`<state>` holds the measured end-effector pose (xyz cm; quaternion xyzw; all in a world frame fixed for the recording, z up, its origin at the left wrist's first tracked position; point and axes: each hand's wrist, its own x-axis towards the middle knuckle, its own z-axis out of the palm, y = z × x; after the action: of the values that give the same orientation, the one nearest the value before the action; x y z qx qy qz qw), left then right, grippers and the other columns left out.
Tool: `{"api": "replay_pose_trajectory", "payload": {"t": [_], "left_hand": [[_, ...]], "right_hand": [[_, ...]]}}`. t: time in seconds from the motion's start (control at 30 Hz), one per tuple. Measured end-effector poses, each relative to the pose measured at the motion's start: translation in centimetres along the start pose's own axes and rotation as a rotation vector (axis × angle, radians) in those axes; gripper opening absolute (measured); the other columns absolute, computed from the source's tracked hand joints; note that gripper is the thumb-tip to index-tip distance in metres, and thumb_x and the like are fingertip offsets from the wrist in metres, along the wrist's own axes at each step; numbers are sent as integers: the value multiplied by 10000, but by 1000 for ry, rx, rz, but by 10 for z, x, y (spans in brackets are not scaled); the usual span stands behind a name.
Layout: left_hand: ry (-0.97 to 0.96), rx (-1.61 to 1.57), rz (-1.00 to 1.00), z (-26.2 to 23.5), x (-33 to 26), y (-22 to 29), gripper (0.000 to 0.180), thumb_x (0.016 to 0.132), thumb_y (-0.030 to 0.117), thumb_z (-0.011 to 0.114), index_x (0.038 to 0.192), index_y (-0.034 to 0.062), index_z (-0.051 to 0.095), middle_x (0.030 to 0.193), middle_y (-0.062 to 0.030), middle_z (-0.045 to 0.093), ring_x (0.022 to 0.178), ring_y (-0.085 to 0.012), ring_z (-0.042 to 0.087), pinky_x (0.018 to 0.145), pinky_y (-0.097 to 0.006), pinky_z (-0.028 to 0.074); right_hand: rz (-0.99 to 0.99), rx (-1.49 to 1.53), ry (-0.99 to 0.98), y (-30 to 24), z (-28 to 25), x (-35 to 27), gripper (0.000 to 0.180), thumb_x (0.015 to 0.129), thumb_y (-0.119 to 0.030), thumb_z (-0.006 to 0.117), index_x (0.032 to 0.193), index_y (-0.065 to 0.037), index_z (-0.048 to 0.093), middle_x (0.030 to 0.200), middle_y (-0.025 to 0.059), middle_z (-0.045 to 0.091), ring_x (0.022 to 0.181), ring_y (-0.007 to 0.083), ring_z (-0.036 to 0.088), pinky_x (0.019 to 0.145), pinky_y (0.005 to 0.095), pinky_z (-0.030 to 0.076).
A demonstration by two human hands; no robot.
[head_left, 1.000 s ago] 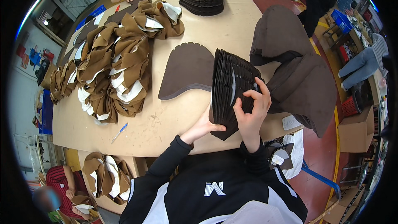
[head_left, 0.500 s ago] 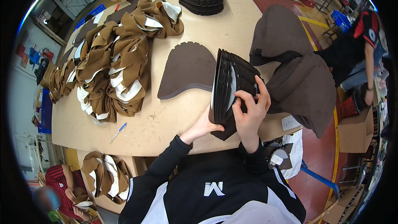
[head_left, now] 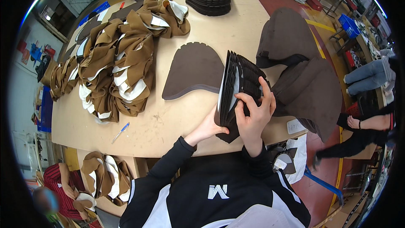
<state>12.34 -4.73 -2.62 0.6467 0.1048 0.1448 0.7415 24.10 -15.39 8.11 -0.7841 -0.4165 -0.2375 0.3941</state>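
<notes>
Dark-brown flat stacked pieces [head_left: 245, 75], held by the fingers [head_left: 265, 88] of left hand [head_left: 206, 127] and right hand [head_left: 254, 120], show a thinner left section than earlier.

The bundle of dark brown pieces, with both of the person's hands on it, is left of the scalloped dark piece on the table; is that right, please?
Not quite: the head view shows the bundle right, not left, of the scalloped dark piece on the table; the left hand and right hand are on the bundle.

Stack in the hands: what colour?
The stack looks blackish brown, with a pale strip between layers; seen in the head view.
</notes>
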Motion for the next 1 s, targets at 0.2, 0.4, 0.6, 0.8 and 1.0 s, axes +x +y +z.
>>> {"api": "replay_pose_trajectory", "payload": {"t": [0.2, 0.4, 0.6, 0.8, 1.0], "left_hand": [[50, 21, -12, 4, -2, 9, 1227, 566, 526, 919, 1469, 4, 273, 1393, -108, 450, 1323, -215, 408, 1098, -368, 352], [46, 16, -17, 5, -1, 9, 1207, 576, 488, 927, 1469, 2, 276, 1378, -111, 461, 1314, -215, 417, 1098, -365, 354], [-9, 25, -11, -1, 0, -4, 1241, 578, 393, 946, 1516, 12, 228, 1490, -148, 384, 1408, -253, 338, 1145, -391, 306], [3, -18, -53, 0, 0, -5, 1251, 569, 384, 950, 1516, 7, 224, 1502, -150, 369, 1421, -256, 319, 1155, -393, 291], [-7, 4, -10, 1, 1, 1, 1242, 572, 329, 957, 1519, 9, 219, 1504, -156, 370, 1424, -259, 318, 1159, -389, 287]], "right_hand": [[18, 73, 6, -5, -3, 3, 227, 661, -264, 793, 862, -193, 715, 1388, 105, 526, 1045, 215, 581, 1057, 429, 317], [93, 61, -18, -13, -5, 3, 256, 618, -231, 776, 862, -194, 709, 1381, 103, 527, 1098, 224, 573, 1055, 438, 331], [30, -72, 3, -10, 3, -1, 221, 641, -152, 708, 858, -192, 715, 1389, 107, 519, 1185, 231, 553, 1069, 452, 322], [21, 42, -2, -15, -4, 5, 206, 640, -171, 723, 845, -197, 722, 1395, 111, 516, 1201, 241, 544, 1083, 465, 306], [27, -40, 19, -13, 2, 1, 236, 635, -173, 741, 867, -197, 702, 1392, 118, 517, 1198, 261, 540, 1068, 461, 328]]}}
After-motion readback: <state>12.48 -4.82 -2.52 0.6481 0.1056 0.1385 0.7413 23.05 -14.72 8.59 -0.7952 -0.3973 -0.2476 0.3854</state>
